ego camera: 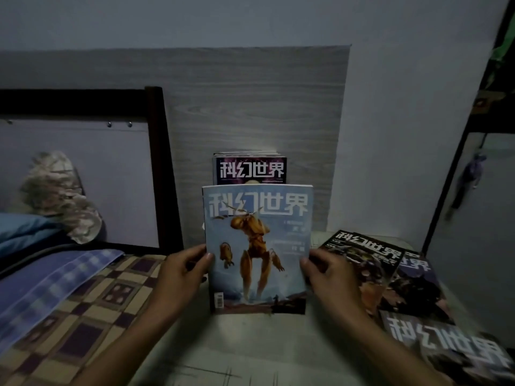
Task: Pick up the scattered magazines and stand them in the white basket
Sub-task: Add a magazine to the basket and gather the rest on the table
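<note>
I hold a light-blue magazine (257,246) upright in front of me; its cover shows an orange long-legged creature. My left hand (185,270) grips its left edge and my right hand (326,270) grips its right edge. Behind it, several magazines (249,168) with a dark purple cover in front stand upright against the wood-grain panel. The held magazine hides the white basket almost fully; a small pale bit shows at its left edge. Several dark-covered magazines (370,263) lie scattered flat to the right, one (446,349) close at the lower right.
A bed with a checked sheet (92,307), a blue blanket (53,277) and a dark frame post (163,168) fills the left. A camouflage cap (61,196) rests at the headboard. A dark-framed cabinet (473,218) stands at the right. The floor (250,346) is pale.
</note>
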`<action>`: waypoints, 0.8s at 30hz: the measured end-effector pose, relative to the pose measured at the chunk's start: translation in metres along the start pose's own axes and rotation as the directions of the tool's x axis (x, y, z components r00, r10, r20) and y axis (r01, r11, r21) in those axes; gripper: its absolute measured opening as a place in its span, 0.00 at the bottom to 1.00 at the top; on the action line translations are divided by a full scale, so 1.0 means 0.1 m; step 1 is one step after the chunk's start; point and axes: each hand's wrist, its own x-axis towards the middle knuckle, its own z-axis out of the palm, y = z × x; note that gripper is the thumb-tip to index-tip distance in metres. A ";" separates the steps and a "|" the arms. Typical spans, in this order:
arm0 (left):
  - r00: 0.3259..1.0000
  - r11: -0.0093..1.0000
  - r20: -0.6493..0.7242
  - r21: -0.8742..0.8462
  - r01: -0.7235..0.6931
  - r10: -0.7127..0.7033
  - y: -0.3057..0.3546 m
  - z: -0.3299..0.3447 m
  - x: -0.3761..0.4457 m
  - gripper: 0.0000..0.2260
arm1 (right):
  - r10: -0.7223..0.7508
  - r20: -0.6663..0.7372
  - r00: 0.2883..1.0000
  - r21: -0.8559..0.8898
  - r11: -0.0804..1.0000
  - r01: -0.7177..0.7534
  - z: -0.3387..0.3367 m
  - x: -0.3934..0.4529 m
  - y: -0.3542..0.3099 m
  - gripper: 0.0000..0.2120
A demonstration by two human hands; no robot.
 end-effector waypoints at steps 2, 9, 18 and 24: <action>0.995 0.992 -0.001 0.076 -0.097 0.097 0.08 -0.06 0.17 0.07 | -0.070 -0.047 0.996 -0.045 0.997 0.068 0.03 0.16 -0.09 0.07; 0.963 0.972 -0.167 -0.068 -0.226 0.212 0.55 -0.19 1.24 0.08 | -0.167 -0.247 0.955 -0.052 0.986 0.159 0.19 1.36 -0.65 0.05; 0.953 0.900 -0.153 0.395 -0.185 0.263 -0.35 0.18 1.75 0.05 | -0.005 -0.166 0.986 -0.212 0.977 -0.031 0.55 2.06 -0.04 0.06; 0.953 0.864 -0.186 0.487 -0.123 0.241 -0.60 0.35 1.75 0.06 | -0.137 -0.112 0.984 -0.471 0.880 0.069 0.64 2.09 0.26 0.07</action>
